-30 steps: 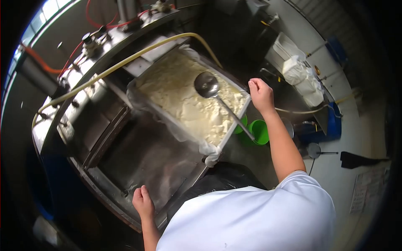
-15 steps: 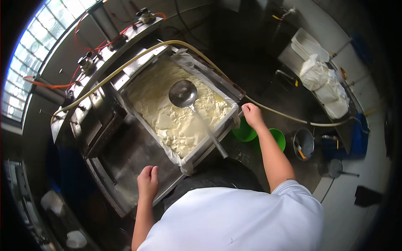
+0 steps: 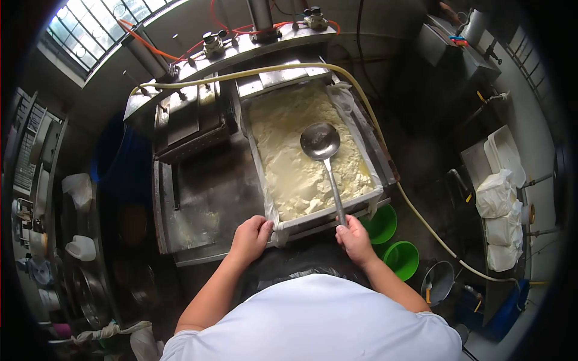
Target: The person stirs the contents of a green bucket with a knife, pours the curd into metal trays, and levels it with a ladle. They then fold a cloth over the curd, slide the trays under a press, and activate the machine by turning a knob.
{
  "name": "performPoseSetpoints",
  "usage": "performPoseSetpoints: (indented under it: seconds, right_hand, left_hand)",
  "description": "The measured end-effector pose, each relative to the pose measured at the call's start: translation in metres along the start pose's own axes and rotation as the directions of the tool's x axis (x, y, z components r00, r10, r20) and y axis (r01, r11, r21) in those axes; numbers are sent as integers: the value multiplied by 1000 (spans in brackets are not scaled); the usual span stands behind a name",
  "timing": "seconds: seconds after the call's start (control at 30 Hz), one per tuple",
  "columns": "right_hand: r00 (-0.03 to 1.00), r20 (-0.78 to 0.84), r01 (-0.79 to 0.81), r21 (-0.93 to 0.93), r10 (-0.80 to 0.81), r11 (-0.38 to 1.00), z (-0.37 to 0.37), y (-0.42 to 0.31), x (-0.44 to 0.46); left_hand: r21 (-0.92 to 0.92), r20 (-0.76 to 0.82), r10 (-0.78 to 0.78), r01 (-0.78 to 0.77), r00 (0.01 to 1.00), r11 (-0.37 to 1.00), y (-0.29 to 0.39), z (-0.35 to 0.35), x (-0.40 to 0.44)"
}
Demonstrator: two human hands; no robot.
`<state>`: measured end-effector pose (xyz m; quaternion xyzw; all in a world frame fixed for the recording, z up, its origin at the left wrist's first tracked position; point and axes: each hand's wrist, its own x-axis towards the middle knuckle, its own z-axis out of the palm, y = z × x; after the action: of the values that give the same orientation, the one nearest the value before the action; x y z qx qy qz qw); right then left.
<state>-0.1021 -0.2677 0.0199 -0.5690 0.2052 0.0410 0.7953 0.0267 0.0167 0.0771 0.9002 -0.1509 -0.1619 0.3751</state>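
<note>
A metal ladle lies with its round bowl on the pale, lumpy curd that fills a rectangular mould lined with white cloth. Its handle slants toward me over the near rim, and my right hand is closed around the handle's end. My left hand is at the mould's near left corner, right beside the cloth's edge. Those fingers are closed, and whatever they pinch is hidden.
A steel press table extends left of the mould. A yellow hose arches behind it and runs down the right side. Green buckets and a metal bucket stand at right. White bundles lie near the wall.
My right hand has moved from the mould's right corner to the ladle's handle and taken hold of it. My left hand has come up to the near left corner. The view has turned.
</note>
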Motion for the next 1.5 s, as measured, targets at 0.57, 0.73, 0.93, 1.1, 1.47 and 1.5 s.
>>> performPoseSetpoints:
  seconds: [0.57,0.73,0.93,1.1,1.47,1.5]
  right_hand:
    - [591,-742,122,-305,-317,944,-58,27,-112]
    - [511,-857,-66,34,63,997,-136,79,-120]
    - [525,-755,-528,73,392,846,-294,249,-35]
    - [679,-725,-661,-531,120,531,-378,366,31]
    - [623,-727,-716,-379,289,586,-428,348,-154]
    - [704,-692,-630,-504,161,591,-430,321,-133]
  left_hand:
    - [-420,-215,-58,-39,975,907,-42,89,65]
    - [-491,-312,-161,-13,936,871,-39,104,64]
    - [-273,-332,-116,22,936,962,-47,99,64]
    - [-616,-349,-403,116,846,779,-20,109,66]
    - [-173,-542,-216,143,812,974,-23,108,64]
    - [-110,-575,-182,145,797,983,-27,108,66]
